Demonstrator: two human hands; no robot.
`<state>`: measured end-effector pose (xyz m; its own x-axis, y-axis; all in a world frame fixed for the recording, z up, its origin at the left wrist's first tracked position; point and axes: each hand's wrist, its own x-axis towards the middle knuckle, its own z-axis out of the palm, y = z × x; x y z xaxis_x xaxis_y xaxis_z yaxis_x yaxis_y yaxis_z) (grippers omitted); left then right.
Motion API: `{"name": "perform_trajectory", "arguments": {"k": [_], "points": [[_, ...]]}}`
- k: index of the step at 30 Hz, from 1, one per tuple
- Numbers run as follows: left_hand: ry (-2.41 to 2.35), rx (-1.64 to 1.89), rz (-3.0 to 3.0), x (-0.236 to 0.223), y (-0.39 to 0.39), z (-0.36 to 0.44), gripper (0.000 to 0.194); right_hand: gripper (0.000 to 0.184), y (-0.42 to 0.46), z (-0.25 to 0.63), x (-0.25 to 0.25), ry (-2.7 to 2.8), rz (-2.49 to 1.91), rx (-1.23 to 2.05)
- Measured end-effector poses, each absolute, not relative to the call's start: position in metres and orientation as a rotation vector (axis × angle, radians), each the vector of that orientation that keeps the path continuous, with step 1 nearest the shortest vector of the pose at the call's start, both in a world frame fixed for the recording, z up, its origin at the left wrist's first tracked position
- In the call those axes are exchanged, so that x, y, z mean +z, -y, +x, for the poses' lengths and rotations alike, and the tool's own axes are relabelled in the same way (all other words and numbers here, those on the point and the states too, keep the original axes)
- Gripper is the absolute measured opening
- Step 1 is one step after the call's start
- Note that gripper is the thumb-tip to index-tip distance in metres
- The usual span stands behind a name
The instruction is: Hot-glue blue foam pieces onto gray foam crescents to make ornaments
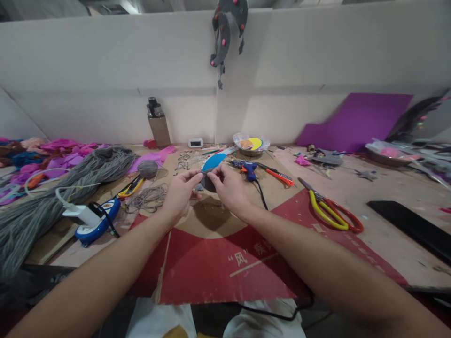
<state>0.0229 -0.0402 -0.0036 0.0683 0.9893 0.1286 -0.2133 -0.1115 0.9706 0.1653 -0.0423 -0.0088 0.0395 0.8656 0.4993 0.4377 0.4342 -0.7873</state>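
Both my hands are together over the cardboard sheet [197,281], fingertips nearly touching. A small dark grey piece [210,184], perhaps felt, is pinched between them. My left hand [181,190] is closed, thumb and forefinger on the piece's left edge. On its right edge, my right hand [229,190] pinches with thumb and fingers. A blue leaf-shaped piece [214,162] shows just beyond the fingertips; whether it touches the grey piece I cannot tell. To the right of my right hand lies a blue hot glue gun [250,172], with a box cutter [278,177] beyond it.
Yellow-and-red-handled scissors [331,212] and a black slab [416,227] lie at right. Left are grey yarn [81,183], a blue power strip [97,227], a yellow cutter [131,186] and coloured cloth. Along the back stand a bottle [158,124], a bowl [251,151] and purple sheet [359,122].
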Motion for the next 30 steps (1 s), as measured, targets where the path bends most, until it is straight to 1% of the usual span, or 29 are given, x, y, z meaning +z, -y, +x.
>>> {"name": "perform_trajectory", "arguments": {"k": [12, 20, 30], "points": [[-1.011, 1.378, 1.149, -0.006, 0.034, 0.020, 0.028, 0.016, 0.039, 0.163, -0.012, 1.632, -1.173, 0.539], [-0.915, 1.301, 1.057, -0.008, 0.031, 0.018, 0.032, 0.016, 0.037, 0.163, -0.013, 1.585, -1.177, 0.547], [-0.971, 1.322, 1.059, -0.015, 0.023, 0.016, 0.031, 0.014, 0.037, 0.162, -0.015, 1.616, -1.155, 0.547]]}}
